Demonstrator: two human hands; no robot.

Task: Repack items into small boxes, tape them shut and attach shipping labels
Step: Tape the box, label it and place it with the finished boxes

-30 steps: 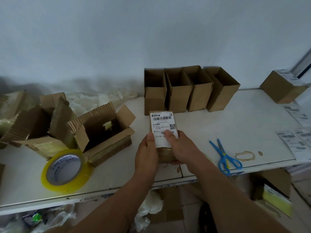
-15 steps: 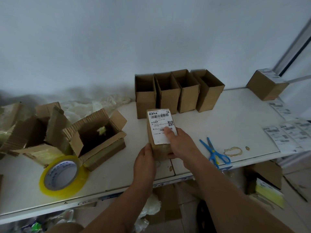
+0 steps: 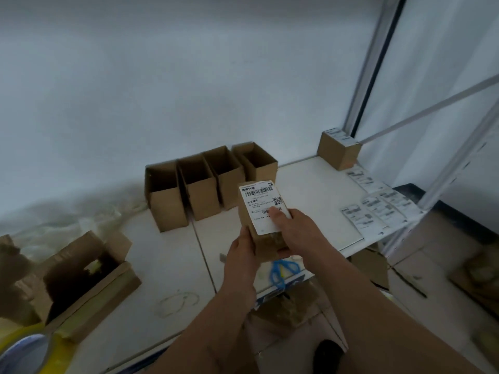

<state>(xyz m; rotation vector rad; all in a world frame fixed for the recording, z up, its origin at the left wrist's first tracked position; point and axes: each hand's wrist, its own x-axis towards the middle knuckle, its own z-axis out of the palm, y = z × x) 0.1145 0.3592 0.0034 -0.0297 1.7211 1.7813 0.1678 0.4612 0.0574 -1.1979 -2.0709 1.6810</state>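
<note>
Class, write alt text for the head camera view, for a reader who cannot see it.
Two hands hold a small taped box above a white table; the right hand thumbs down its shipping label, the left hand grips its side. Behind stand four open boxes; loose labels lie right.

A white table (image 3: 172, 265) is holding four open small boxes (image 3: 208, 184), blue scissors (image 3: 280, 271), loose labels (image 3: 378, 209), a tape roll (image 3: 29, 349).
</note>
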